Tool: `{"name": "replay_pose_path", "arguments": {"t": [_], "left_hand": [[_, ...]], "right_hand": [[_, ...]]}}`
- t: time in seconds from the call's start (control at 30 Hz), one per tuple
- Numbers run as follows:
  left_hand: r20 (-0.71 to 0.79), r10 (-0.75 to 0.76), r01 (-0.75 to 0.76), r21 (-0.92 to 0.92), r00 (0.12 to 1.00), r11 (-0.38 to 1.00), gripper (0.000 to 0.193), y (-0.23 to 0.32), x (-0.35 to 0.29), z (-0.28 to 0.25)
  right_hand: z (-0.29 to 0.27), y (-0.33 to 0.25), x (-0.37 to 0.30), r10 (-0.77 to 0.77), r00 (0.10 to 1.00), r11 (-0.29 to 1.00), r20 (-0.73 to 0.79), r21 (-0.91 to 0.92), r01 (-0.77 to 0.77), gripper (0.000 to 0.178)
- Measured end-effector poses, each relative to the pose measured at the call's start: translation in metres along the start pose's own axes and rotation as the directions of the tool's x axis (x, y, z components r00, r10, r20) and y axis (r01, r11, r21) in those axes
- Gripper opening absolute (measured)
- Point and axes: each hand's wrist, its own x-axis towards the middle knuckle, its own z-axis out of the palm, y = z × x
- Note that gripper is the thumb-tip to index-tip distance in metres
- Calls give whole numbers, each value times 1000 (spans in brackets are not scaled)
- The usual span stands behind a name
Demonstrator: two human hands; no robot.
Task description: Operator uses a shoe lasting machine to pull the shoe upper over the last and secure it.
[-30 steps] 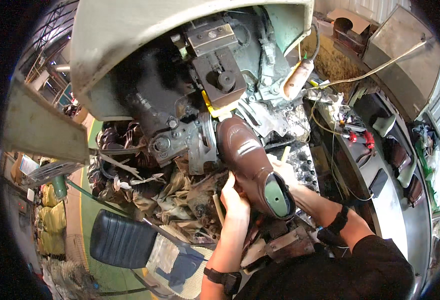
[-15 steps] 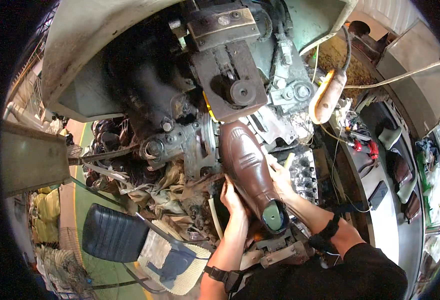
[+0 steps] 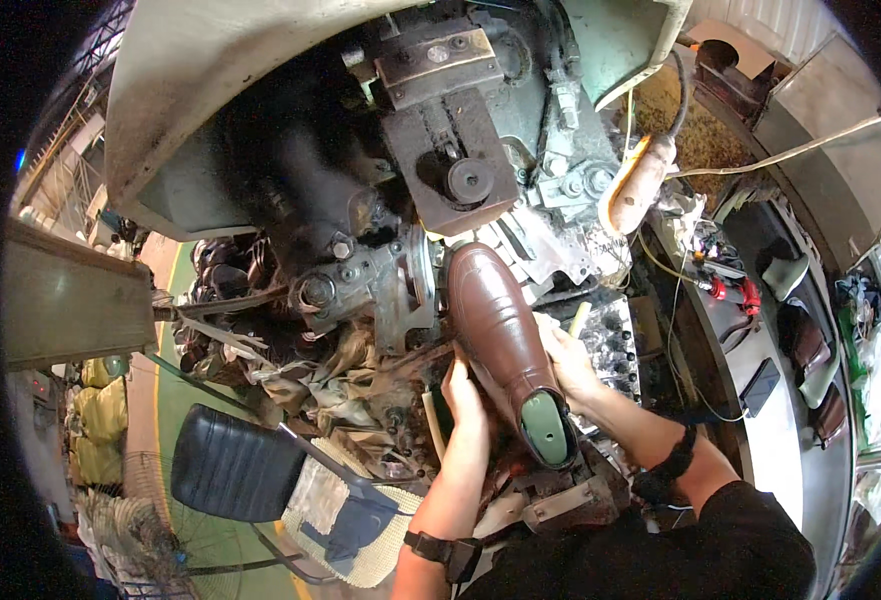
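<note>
A brown leather shoe [image 3: 500, 315] is held between my two hands, its toe pointing away from me, under the dark metal block [image 3: 450, 150] of a machine. Inside its heel opening a green shoe last [image 3: 542, 425] shows. My left hand [image 3: 463, 398] is closed along the shoe's left side, with the fingertips partly hidden beneath it. On the other side, my right hand [image 3: 568, 362] grips the shoe near its middle. Metal machine plates [image 3: 410, 290] flank the toe. Whether the toe touches the machine I cannot tell.
A lit work lamp [image 3: 640, 185] hangs at the right of the machine. Beyond it, a curved rack [image 3: 760, 420] carries a phone [image 3: 758, 388], a red-handled tool [image 3: 735, 293] and shoe parts. At the left stands a black-backed chair [image 3: 235, 463] near piled scraps [image 3: 335, 375].
The shoe has rolled slightly in my hands, and more of the green last shows at the heel. Its toe has shifted a little right relative to the machine. Both hands keep hold.
</note>
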Motion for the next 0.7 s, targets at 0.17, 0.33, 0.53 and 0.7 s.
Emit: {"name": "replay_pose_path", "arguments": {"t": [0.17, 0.33, 0.53, 0.7], "left_hand": [[-213, 515, -422, 365, 830, 830, 28, 16, 20, -119], [-417, 376, -85, 569, 827, 818, 44, -10, 41, -232], [-394, 386, -232, 385, 834, 893, 54, -27, 31, -263], [-476, -24, 343, 598, 879, 724, 32, -69, -26, -387]], "right_hand": [[-102, -48, -6, -97, 984, 859, -149, -511, 7, 45], [-196, -34, 15, -114, 897, 860, -427, -495, -126, 84], [-245, -26, 15, -244, 819, 786, -519, -601, -147, 88], [-347, 13, -47, -75, 800, 686, -596, -613, -392, 24]]}}
